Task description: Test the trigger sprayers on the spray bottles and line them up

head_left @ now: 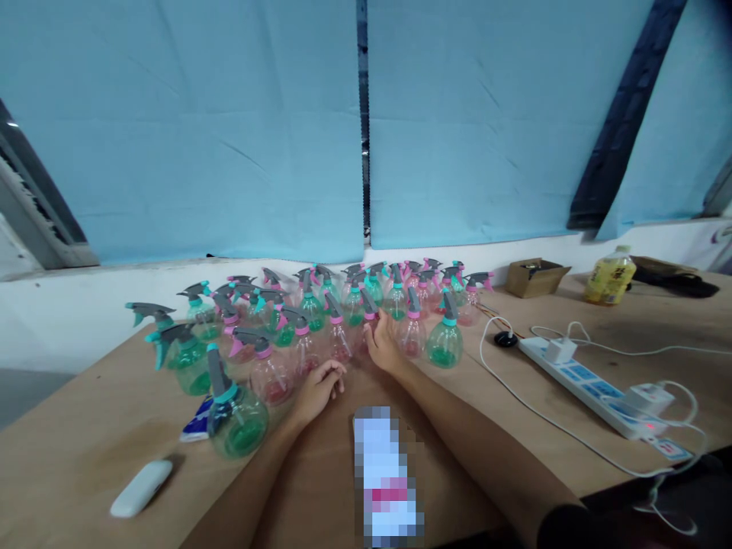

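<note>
The person's right hand [383, 343] lay against the right side of a pink spray bottle [361, 341] in the front part of a crowded group, its thumb across the front; whether it gripped the bottle firmly I could not tell. The left hand [320, 389] rested low over the counter [435, 404], fingers loosely curled and nothing visible in them, just beside the foot of a second pink bottle [306, 351].

Green and pink bottles with grey spray heads stood upright, packed back toward the white wall [480, 255] under blue curtains [200, 130]. At the near left, a large green bottle [240, 427] stood in front of a blue packet [197, 423], with a white case [142, 488] nearer the edge. Between the forearms lay a bright oblong thing [386, 473], too blurred to make out.

On the right were a white power strip [592, 390] with plugged-in chargers, a round black object [505, 339], an open cardboard box [534, 280] and a yellow-labelled drink bottle [609, 280].
</note>
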Demonstrator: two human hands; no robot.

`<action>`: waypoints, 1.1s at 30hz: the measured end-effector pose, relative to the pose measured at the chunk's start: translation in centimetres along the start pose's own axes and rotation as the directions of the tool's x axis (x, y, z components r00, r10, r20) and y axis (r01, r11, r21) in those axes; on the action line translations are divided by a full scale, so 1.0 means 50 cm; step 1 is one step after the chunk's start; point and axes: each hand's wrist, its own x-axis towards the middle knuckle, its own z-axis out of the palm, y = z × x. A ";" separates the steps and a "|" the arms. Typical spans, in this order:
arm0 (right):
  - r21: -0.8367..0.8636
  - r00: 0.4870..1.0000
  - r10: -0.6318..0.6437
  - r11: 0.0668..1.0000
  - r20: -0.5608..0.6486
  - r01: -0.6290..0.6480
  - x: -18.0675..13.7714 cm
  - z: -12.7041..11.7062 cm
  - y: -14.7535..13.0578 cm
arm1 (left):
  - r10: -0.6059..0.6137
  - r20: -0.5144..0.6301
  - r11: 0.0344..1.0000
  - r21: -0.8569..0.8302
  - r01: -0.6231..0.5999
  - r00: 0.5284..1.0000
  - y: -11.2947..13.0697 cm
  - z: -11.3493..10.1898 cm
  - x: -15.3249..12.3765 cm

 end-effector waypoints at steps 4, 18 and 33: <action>0.164 0.999 0.033 0.986 0.007 -0.034 -0.002 0.021 0.018 | -0.001 0.000 1.000 0.009 0.001 1.000 0.004 0.001 -0.002; 0.079 0.935 0.053 0.997 -0.352 -0.027 0.136 -0.159 -0.081 | 0.006 0.014 1.000 0.019 -0.007 1.000 -0.008 -0.005 0.002; -0.063 0.933 0.324 0.946 0.158 -0.318 0.149 -0.175 -0.030 | -0.001 0.002 1.000 0.016 0.001 1.000 -0.012 -0.006 0.006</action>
